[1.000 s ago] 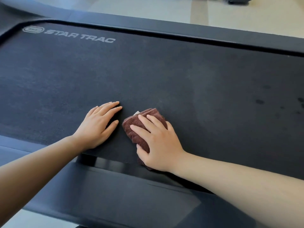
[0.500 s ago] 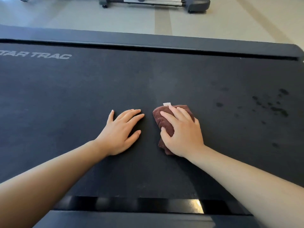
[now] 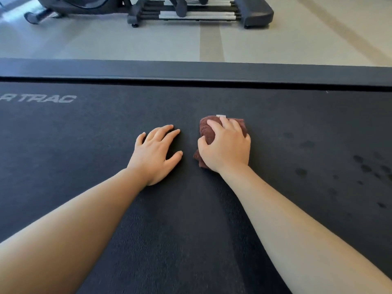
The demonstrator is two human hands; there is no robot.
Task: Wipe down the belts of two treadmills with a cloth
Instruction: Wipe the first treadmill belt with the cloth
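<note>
A black treadmill belt (image 3: 84,149) fills the view, with grey "TRAC" lettering at its left. A folded dark red cloth (image 3: 207,132) with a small white tag lies on the belt near the middle. My right hand (image 3: 226,148) presses down on the cloth, with the fingers curled over its top and the thumb at its left edge. My left hand (image 3: 156,152) rests flat on the belt just left of the cloth, fingers spread, holding nothing. A slightly paler wiped streak runs between my forearms. Dark damp spots (image 3: 364,166) dot the belt at the right.
The treadmill's far side rail (image 3: 191,70) borders the belt. Beyond it is pale gym floor (image 3: 106,43) with a darker stripe. Another exercise machine (image 3: 182,11) with metal rails stands on the floor at the top.
My right hand has pushed the cloth away from the near edge toward the middle of the belt. My left hand has slid forward alongside it. The view has tilted up, showing more floor.
</note>
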